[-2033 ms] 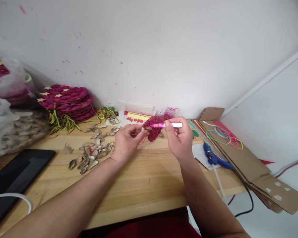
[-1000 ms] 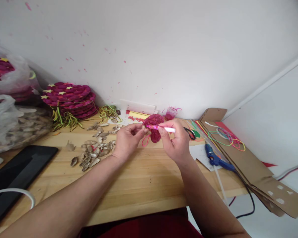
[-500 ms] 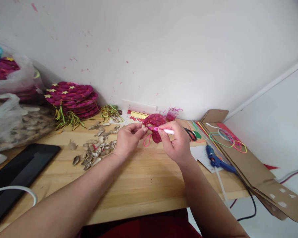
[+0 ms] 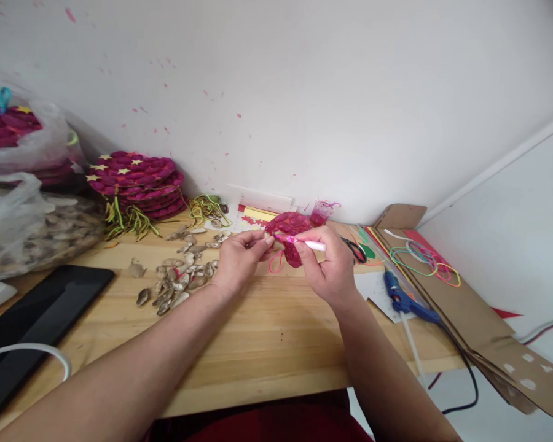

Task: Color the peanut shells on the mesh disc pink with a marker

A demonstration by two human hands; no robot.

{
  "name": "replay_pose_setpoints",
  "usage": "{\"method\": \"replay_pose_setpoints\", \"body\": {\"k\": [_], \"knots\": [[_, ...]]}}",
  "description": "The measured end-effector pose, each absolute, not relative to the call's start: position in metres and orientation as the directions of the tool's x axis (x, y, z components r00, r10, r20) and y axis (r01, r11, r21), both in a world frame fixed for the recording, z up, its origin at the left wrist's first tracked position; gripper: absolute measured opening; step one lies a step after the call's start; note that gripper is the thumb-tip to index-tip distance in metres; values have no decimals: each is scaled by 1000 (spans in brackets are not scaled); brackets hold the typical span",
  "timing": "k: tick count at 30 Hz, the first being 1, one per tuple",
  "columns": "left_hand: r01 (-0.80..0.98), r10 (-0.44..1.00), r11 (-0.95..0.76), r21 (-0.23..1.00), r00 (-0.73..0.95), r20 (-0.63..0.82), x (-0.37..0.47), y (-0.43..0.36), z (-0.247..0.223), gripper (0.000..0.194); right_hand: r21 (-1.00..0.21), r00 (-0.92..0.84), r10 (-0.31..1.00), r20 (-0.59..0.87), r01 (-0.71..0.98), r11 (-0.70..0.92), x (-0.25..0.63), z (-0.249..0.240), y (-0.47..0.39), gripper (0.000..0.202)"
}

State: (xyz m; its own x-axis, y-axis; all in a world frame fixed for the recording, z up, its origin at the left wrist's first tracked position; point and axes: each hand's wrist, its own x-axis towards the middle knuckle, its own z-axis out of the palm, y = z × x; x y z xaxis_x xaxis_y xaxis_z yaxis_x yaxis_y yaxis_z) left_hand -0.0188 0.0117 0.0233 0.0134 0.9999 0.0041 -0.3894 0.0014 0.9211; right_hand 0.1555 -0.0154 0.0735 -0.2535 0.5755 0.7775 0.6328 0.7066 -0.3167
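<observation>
My left hand (image 4: 243, 255) is closed, its thumb and fingers pinching the left edge of a magenta shell-covered craft piece (image 4: 291, 222). A pink cord loop (image 4: 276, 261) hangs below that edge. My right hand (image 4: 327, 261) grips a paintbrush (image 4: 314, 245) with a white handle, smeared magenta toward its front end. The brush points left, its tip close to my left fingertips; whether it touches the piece there is hidden. Behind the craft piece stands a clear cup of magenta paint (image 4: 320, 212).
Loose brown shells (image 4: 179, 279) lie left of my hands, near a black tablet (image 4: 46, 331). Stacked magenta pieces (image 4: 141, 178) and a plastic bag of shells (image 4: 50, 230) stand behind. Scissors (image 4: 354, 248), a blue glue gun (image 4: 408, 299) and cardboard (image 4: 461, 313) are at right.
The whole view has shifted very slightly. Both hands, the brush and the magenta piece keep nearly the same positions relative to one another.
</observation>
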Motion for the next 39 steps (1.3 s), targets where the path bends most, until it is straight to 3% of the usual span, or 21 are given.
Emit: {"method": "replay_pose_setpoints", "body": {"k": [6,13,26,39], "knots": [[-437,1000,22,899,6,-21,-17,10,22,51,-432,-146,631,762,611,663,159,72,-15,3],[-455,999,32,890,-2,-37,-16,10,23,54,-448,-119,622,774,591,671,158,71,-14,2],[-434,1000,19,901,-8,-25,-16,10,22,53,-448,-136,638,758,601,662,156,71,-15,4],[-382,1000,-3,924,-22,-6,-17,10,22,53,-367,-209,602,771,627,687,154,73,-16,5]]}}
